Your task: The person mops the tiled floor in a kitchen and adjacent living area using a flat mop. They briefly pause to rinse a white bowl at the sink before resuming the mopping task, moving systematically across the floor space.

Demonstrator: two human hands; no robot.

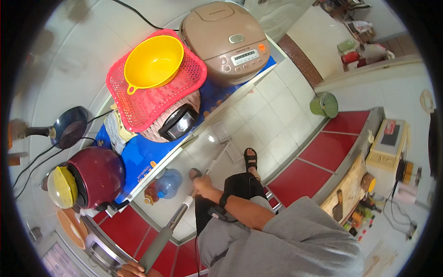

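A long-handled mop [183, 210] slants across the view, with a grey foam grip [157, 247] at its near end and a silver and white pole. Its pale flat head [229, 144] rests on the tiled floor beyond my feet. Near the lower edge, my left hand [132, 269] is closed by the end of the grey grip, partly cut off by the frame. My right hand [203, 185] wraps round the pole farther along, a black band on its wrist.
To the left, a blue-topped counter [138, 159] carries a rice cooker [226, 41], a pink basket [154, 99] with a yellow colander [154, 62], and a maroon pot [99, 175]. A blue water jug [169, 183] stands below. Red cabinets [304, 182] and a green bin [324, 105] are right.
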